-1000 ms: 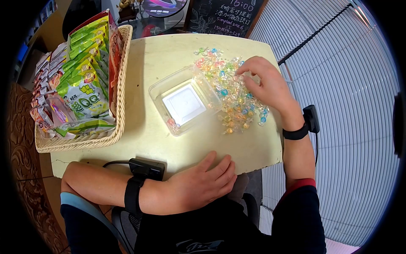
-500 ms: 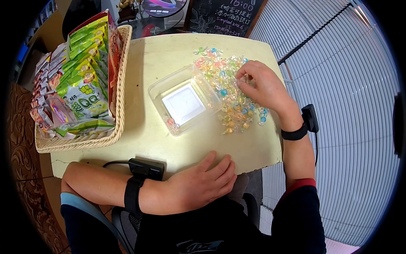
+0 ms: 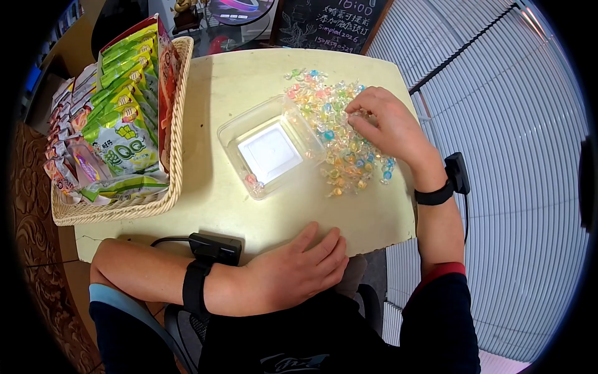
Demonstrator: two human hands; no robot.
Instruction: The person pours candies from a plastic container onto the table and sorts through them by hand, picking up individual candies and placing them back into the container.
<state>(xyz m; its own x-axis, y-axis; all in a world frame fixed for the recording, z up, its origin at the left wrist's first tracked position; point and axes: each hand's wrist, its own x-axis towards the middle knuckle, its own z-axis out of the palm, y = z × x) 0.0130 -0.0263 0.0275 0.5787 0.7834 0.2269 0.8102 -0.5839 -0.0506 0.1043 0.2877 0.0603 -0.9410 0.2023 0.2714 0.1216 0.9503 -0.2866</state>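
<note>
Many small candies in clear twisted wrappers [image 3: 339, 165] lie spread over the right part of the pale table. My right hand [image 3: 387, 124] is over the right side of this pile, thumb and index finger brought together; whatever is between the fingertips is too small to make out. Left of the pile stands a clear plastic box [image 3: 240, 171], open at the top, with a pinkish candy or two [image 3: 252, 181] in its near corner and a white rectangle at its bottom. My left hand [image 3: 305, 265] rests at the table's near edge, fingers spread, holding nothing.
A wicker basket [image 3: 177, 137] of green and red snack packets [image 3: 121, 134] stands on the table's left side. Beyond the far edge are a chalkboard [image 3: 324, 25] and a small figurine [image 3: 185, 15]. White slatted blinds [image 3: 517, 156] hang at the right.
My right hand has shifted very slightly up and left over the candies. My left hand and the box look the same.
</note>
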